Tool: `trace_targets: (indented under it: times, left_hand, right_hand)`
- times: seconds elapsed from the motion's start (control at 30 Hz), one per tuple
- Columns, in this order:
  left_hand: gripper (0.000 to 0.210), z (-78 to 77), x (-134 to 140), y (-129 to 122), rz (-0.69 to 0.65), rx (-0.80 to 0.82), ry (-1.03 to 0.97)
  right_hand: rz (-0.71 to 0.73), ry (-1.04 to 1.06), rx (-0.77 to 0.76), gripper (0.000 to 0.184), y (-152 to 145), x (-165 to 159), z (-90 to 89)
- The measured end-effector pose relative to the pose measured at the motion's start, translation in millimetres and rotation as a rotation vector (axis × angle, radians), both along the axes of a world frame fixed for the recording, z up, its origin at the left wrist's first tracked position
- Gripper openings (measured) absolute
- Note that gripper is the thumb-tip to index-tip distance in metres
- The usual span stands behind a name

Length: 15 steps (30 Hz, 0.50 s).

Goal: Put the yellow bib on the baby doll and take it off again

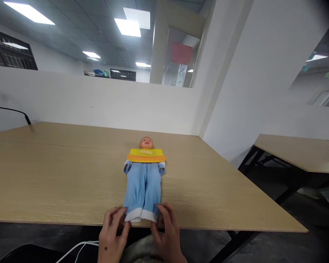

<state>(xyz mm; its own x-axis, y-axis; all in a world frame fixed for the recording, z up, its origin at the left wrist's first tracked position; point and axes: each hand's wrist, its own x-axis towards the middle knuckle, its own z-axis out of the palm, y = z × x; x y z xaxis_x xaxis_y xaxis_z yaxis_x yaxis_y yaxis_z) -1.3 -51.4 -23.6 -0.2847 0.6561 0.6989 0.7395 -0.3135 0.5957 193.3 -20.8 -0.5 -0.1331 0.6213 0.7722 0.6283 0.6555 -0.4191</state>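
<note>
A baby doll (146, 143) lies on its back on the table, head away from me. Light blue trousers (142, 182) with white cuffs cover its legs, and the feet do not show. Across its chest is a yellow bib (146, 153) with an orange lower edge and a white print. My left hand (113, 232) has its thumb and curled fingers at the left trouser cuff, gripping its edge. At the right cuff, my right hand (166, 232) holds the other edge in the same way. Both hands are at the table's front edge.
The wooden table (71, 179) meets a white low wall (120, 106) at the back. A black cable (11, 109) hangs at the left. White cables (79, 246) run below the front edge. Another table (301, 149) stands to the right.
</note>
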Motion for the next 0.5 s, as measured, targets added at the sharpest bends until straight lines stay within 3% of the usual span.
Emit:
trace_targets:
  times: [0.1,0.3,0.5]
  left_hand:
    - [0.028,0.4,7.8,0.1,0.07,-0.038,0.028]
    - [0.035,13.1,20.3,5.3,0.161,-0.292,0.175]
    - [0.035,15.9,16.2,6.7,0.129,-0.268,0.101]
  right_hand:
    - [-0.01,-0.012,-0.062,0.046,-0.3,1.5,-2.4]
    - [-0.077,-0.04,-0.144,0.063,2.2,-5.2,-2.9]
    - [-0.106,-0.011,-0.241,0.072,2.3,-9.5,4.4]
